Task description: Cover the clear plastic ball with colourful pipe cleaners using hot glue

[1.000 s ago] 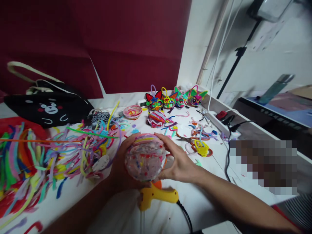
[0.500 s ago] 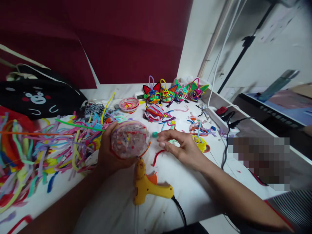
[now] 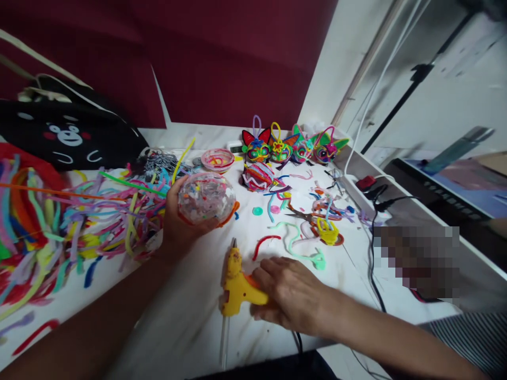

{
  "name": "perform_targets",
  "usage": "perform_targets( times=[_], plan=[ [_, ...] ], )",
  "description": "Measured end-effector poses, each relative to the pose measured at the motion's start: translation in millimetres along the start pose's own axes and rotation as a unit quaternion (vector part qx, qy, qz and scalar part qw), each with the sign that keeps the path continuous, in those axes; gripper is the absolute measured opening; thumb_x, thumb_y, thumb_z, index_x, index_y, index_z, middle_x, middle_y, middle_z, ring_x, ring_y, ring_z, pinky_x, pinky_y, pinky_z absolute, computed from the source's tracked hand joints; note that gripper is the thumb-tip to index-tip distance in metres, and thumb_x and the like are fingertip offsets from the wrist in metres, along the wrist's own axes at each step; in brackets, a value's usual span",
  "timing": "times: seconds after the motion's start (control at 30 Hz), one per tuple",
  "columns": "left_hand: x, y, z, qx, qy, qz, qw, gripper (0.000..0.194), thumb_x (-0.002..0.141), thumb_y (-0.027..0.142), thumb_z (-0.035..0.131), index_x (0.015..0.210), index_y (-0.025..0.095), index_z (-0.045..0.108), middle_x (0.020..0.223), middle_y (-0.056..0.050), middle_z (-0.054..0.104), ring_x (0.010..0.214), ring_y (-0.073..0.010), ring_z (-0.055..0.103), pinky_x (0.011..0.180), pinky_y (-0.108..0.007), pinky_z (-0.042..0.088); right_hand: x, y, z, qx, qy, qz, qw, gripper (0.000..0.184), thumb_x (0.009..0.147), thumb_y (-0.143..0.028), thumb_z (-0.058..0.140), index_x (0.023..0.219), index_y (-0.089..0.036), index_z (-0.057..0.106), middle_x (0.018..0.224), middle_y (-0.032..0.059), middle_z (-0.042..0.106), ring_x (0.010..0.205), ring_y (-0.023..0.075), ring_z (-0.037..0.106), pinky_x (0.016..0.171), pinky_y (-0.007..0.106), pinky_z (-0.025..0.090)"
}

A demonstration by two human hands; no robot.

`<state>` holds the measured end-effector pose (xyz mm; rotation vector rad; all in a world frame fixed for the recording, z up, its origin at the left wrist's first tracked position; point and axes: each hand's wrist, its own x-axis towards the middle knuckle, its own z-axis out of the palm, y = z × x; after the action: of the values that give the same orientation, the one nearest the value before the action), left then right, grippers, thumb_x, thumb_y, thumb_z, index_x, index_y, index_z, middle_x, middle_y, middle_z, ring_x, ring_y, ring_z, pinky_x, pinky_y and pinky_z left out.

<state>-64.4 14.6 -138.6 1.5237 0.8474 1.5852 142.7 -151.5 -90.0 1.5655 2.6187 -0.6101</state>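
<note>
My left hand [image 3: 180, 224] grips a rounded, translucent, glue-streaked piece [image 3: 206, 198] with orange pipe cleaner along its lower edge. Below and right of it lies a yellow hot glue gun [image 3: 233, 285], nozzle pointing away from me. My right hand [image 3: 287, 293] has its fingers closed round the gun's handle, hiding most of the grip. A small teal disc [image 3: 257, 211] rests on the table beyond the gun. Close by are a pink disc [image 3: 275, 210], a red pipe cleaner strip [image 3: 264, 245] and a curled mint-green strip [image 3: 293, 243].
Loose pipe cleaners [image 3: 114, 216] heap up on the left by a black bag [image 3: 67, 134]. Scissors [image 3: 303, 215] lie to the right. Several colourful animal-head ornaments [image 3: 281, 150] stand at the back, near a round pink dish-like piece [image 3: 217, 159]. A power strip [image 3: 368, 195] edges the right side.
My right hand has left the small teal piece on the table and come down toward me onto the glue gun's handle. The rounded piece has risen slightly in my left hand.
</note>
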Motion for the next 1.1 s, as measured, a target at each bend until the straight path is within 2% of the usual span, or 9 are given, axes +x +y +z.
perform_targets(
  times=[0.1, 0.2, 0.3, 0.4, 0.57, 0.7, 0.83, 0.97, 1.1],
  plan=[
    [0, 2, 2.6, -0.017, 0.003, -0.013, 1.000, 0.098, 0.047, 0.043, 0.102, 0.136, 0.026, 0.063, 0.145, -0.004, 0.062, 0.141, -0.0371, 0.052, 0.120, -0.043, 0.043, 1, -5, 9, -0.024, -0.012, 0.002, 1.000, 0.031, 0.101, -0.034, 0.067, 0.123, -0.012, 0.066, 0.110, 0.0142, 0.076, 0.099, 0.0308, 0.073, 0.090, 0.042, 0.059],
    [-2, 6, 5.6, -0.028, -0.001, -0.022, 0.999, 0.101, 0.039, 0.041, 0.103, 0.131, 0.025, 0.065, 0.148, -0.007, 0.060, 0.143, -0.0394, 0.051, 0.122, -0.045, 0.043, -1, -5, 9, -0.042, -0.011, -0.009, 0.999, 0.026, 0.102, -0.022, 0.059, 0.126, -0.012, 0.065, 0.113, 0.0139, 0.077, 0.100, 0.0293, 0.072, 0.092, 0.041, 0.058],
    [-3, 10, 7.1, -0.027, -0.010, -0.025, 0.999, 0.100, 0.035, 0.038, 0.104, 0.127, 0.024, 0.067, 0.150, -0.008, 0.059, 0.145, -0.0410, 0.049, 0.126, -0.049, 0.040, -5, -3, 4, -0.048, -0.014, 0.011, 0.999, 0.038, 0.099, -0.016, 0.058, 0.135, -0.010, 0.062, 0.119, 0.0156, 0.076, 0.103, 0.0310, 0.070, 0.094, 0.044, 0.057],
    [-3, 10, 7.2, -0.016, -0.008, -0.016, 1.000, 0.101, 0.036, 0.039, 0.103, 0.129, 0.026, 0.067, 0.150, -0.008, 0.059, 0.145, -0.0418, 0.049, 0.126, -0.052, 0.039, -8, 1, 3, -0.047, -0.011, 0.033, 0.998, 0.051, 0.094, -0.016, 0.059, 0.144, -0.008, 0.056, 0.124, 0.0169, 0.074, 0.109, 0.0348, 0.068, 0.098, 0.049, 0.056],
    [-2, 6, 6.2, 0.027, 0.013, 0.049, 0.998, 0.103, 0.037, 0.044, 0.103, 0.130, 0.025, 0.066, 0.145, -0.010, 0.061, 0.142, -0.0428, 0.052, 0.125, -0.051, 0.040, -6, 12, 10, -0.048, 0.013, 0.051, 0.997, 0.049, 0.090, -0.012, 0.058, 0.140, -0.012, 0.060, 0.124, 0.0159, 0.072, 0.113, 0.0350, 0.066, 0.100, 0.050, 0.055],
    [-2, -2, 2.2, 0.093, 0.021, 0.127, 0.987, 0.109, 0.032, 0.041, 0.103, 0.132, 0.022, 0.063, 0.139, -0.013, 0.064, 0.139, -0.0462, 0.055, 0.127, -0.055, 0.038, -2, 19, 12, -0.045, 0.041, 0.058, 0.996, 0.041, 0.090, -0.011, 0.060, 0.130, -0.013, 0.065, 0.120, 0.0154, 0.072, 0.112, 0.0347, 0.067, 0.099, 0.049, 0.056],
    [1, -16, -4.6, 0.166, 0.016, 0.193, 0.967, 0.113, 0.037, 0.041, 0.101, 0.139, 0.023, 0.056, 0.141, -0.013, 0.063, 0.136, -0.0435, 0.059, 0.122, -0.057, 0.045, 4, 20, 18, -0.048, 0.083, 0.041, 0.995, 0.038, 0.090, -0.009, 0.060, 0.128, -0.011, 0.066, 0.117, 0.0172, 0.072, 0.110, 0.0347, 0.067, 0.098, 0.049, 0.058],
    [5, -23, -9.6, 0.210, 0.017, 0.220, 0.952, 0.119, 0.047, 0.047, 0.099, 0.150, 0.019, 0.045, 0.146, -0.017, 0.059, 0.134, -0.0384, 0.062, 0.116, -0.055, 0.051, 8, 18, 26, -0.033, 0.116, 0.004, 0.993, 0.036, 0.095, -0.011, 0.060, 0.130, -0.009, 0.066, 0.112, 0.0172, 0.072, 0.107, 0.0328, 0.068, 0.096, 0.047, 0.059],
    [6, -17, -10.4, 0.224, 0.029, 0.225, 0.948, 0.115, 0.057, 0.056, 0.094, 0.152, 0.016, 0.044, 0.145, -0.018, 0.059, 0.131, -0.0349, 0.063, 0.114, -0.053, 0.053, 5, 25, 18, 0.041, 0.136, -0.055, 0.988, 0.042, 0.099, -0.032, 0.071, 0.134, -0.011, 0.066, 0.116, 0.0159, 0.072, 0.105, 0.0287, 0.070, 0.093, 0.040, 0.060]
  ],
)
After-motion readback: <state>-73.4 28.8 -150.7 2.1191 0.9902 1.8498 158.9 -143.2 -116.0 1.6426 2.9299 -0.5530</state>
